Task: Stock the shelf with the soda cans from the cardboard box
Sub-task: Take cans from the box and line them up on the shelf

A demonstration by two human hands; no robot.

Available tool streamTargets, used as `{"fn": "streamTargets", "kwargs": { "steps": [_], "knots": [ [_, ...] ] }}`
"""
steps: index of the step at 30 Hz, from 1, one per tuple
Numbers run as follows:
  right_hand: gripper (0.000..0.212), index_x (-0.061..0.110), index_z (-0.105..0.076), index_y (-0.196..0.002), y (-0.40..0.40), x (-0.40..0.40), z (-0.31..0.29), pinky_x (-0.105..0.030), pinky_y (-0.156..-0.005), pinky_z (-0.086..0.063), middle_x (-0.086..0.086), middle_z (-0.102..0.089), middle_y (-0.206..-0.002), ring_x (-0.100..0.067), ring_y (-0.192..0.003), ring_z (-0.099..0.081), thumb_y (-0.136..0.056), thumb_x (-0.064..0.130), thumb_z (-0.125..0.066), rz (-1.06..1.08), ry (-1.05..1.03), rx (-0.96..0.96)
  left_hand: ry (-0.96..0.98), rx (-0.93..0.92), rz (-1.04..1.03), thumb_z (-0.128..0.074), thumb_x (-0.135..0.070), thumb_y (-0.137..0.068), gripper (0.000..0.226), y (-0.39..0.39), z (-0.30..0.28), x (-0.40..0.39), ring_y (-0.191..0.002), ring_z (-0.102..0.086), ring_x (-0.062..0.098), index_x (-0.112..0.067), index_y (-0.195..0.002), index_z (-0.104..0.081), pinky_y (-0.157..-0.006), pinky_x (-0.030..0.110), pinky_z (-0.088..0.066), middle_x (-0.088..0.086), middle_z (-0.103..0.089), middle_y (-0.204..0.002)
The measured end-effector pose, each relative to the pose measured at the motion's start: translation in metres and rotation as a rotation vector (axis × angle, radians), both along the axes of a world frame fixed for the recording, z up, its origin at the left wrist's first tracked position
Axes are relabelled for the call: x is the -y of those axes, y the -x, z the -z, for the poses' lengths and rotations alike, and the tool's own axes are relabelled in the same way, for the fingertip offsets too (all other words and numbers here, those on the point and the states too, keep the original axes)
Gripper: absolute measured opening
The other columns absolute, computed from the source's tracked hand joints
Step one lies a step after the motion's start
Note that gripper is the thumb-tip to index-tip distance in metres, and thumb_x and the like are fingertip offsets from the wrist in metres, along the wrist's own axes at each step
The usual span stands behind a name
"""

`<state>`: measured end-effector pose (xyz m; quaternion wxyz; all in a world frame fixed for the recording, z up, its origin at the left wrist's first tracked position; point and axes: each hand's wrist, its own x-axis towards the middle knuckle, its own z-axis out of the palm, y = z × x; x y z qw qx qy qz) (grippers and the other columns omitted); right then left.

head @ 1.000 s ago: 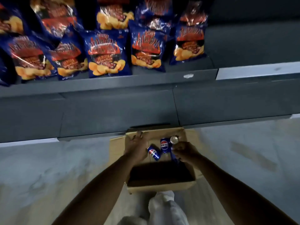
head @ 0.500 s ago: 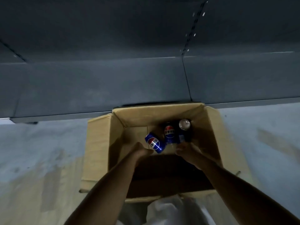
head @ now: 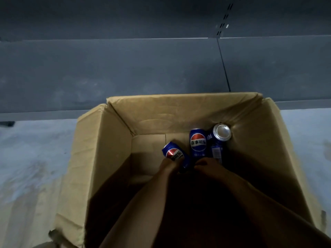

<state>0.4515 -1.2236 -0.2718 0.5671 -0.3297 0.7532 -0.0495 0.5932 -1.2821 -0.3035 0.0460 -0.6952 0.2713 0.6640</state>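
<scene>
An open cardboard box [head: 107,158] stands on the floor in front of a grey shelf [head: 125,68]. Three blue soda cans are in its far right part. The left can [head: 172,152] lies tilted, the middle can [head: 198,142] leans upright, and the right can [head: 221,133] shows its silver top. My left hand [head: 170,167] is down in the box and grips the lower end of the tilted can. My right hand [head: 208,166] has its fingers curled round the base of the middle can. Both forearms hide the near part of the box floor.
The bottom shelf board runs across the view just behind the box, with a dark back panel and a slotted upright [head: 223,24] above it. Pale concrete floor [head: 26,158] lies on both sides of the box. The box's left flap [head: 86,133] folds outward.
The view has dropped from the snack bags down into the box. Both hands have reached deeper and closed on the cans' lower ends.
</scene>
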Motion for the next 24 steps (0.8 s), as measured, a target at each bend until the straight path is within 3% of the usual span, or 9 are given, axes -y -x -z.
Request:
{"fn": "streamTargets", "kwargs": {
  "steps": [3,8,11,14,19,24],
  "knots": [
    [0.006,0.019,-0.063,-0.095,0.001,0.001,0.009,-0.019,-0.072,-0.043,0.004,-0.058,-0.092,-0.003,-0.079,-0.054,-0.092,0.019,-0.059,-0.029,-0.002,-0.004,0.022,0.009,-0.033,-0.070,-0.040,-0.081,0.049,0.001,0.008,0.002,-0.083,-0.062,0.017,-0.014,-0.118,-0.051,-0.064,0.027,-0.046,0.006,-0.063,-0.099],
    [0.005,0.025,-0.061,-0.090,0.000,0.003,0.010,-0.028,-0.090,-0.046,0.004,-0.058,-0.099,-0.011,-0.094,-0.057,-0.092,0.021,-0.059,-0.030,-0.027,0.001,0.040,0.028,-0.077,-0.076,-0.034,-0.076,0.047,0.008,0.009,0.007,-0.078,-0.060,0.015,-0.015,-0.114,-0.053,-0.068,0.029,-0.048,0.003,-0.059,-0.088],
    [0.017,0.017,-0.063,-0.108,0.001,0.002,0.007,-0.019,-0.078,-0.043,0.004,-0.056,-0.100,-0.005,-0.088,-0.054,-0.093,0.021,-0.057,-0.073,0.004,-0.010,0.059,0.037,-0.075,-0.077,-0.034,-0.075,0.049,0.012,0.010,0.009,-0.084,-0.063,0.019,-0.015,-0.114,-0.055,-0.079,0.032,-0.053,0.005,-0.063,-0.095],
    [0.013,0.017,-0.061,-0.105,0.005,0.000,-0.002,-0.017,-0.073,-0.044,0.005,-0.056,-0.097,-0.003,-0.082,-0.054,-0.095,0.019,-0.055,-0.067,0.017,-0.011,0.073,0.028,-0.075,-0.078,-0.033,-0.074,0.052,0.012,0.011,0.009,-0.092,-0.065,0.022,-0.014,-0.115,-0.055,-0.087,0.036,-0.054,0.008,-0.064,-0.102],
    [0.007,0.028,-0.057,-0.092,0.009,-0.008,-0.016,-0.031,-0.090,-0.050,0.000,-0.063,-0.106,-0.011,-0.095,-0.061,-0.094,0.022,-0.056,0.006,0.000,0.016,0.080,0.045,0.054,-0.075,-0.030,-0.078,0.049,0.001,-0.003,0.005,-0.075,-0.057,0.016,-0.013,-0.117,-0.051,-0.062,0.027,-0.043,0.005,-0.058,-0.091],
    [0.010,0.025,-0.056,-0.104,0.002,-0.015,-0.049,-0.031,-0.085,-0.050,0.001,-0.059,-0.107,-0.015,-0.100,-0.058,-0.094,0.023,-0.056,0.156,-0.049,0.077,0.182,0.029,0.154,-0.073,-0.030,-0.081,0.045,-0.013,-0.038,0.002,-0.103,-0.058,0.022,-0.013,-0.116,-0.050,-0.085,0.033,-0.047,0.006,-0.057,-0.106]
  ]
}}
